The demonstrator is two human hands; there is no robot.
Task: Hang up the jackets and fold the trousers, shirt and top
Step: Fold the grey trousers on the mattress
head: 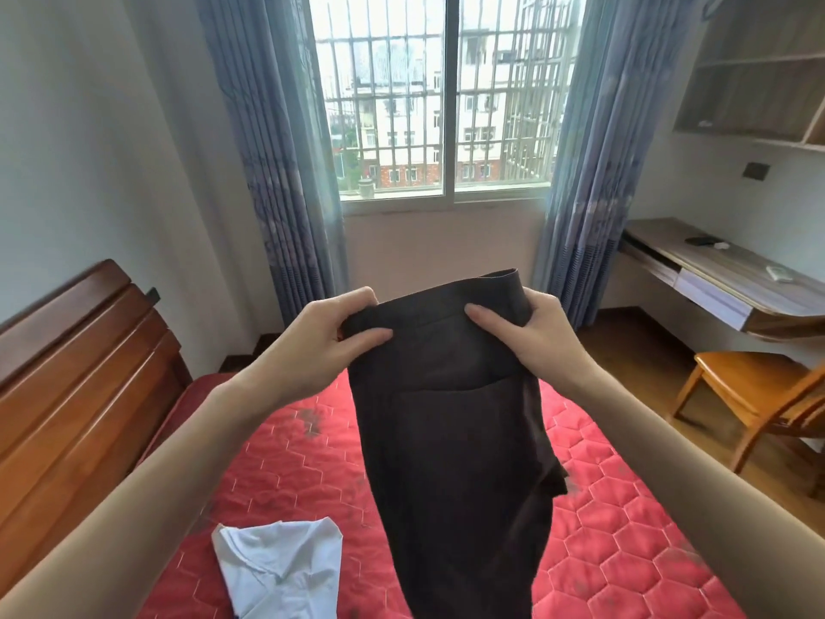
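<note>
One pair of dark brown fabric trousers hangs above the red quilted bed, held up at the waistband by two hands: the left hand pinches one end, the right hand grips the other, fingers curled over it. One white collared shirt lies crumpled on the bed.

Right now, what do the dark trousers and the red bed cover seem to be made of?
The dark trousers look like a thin, matte woven cloth, dark brown: they hang limp in soft folds from both hands, without shine. The exact fibre cannot be told. The red bed cover looks like quilted fabric with padding: stitched hexagons puff slightly and carry a faint sheen, so probably synthetic.
</note>
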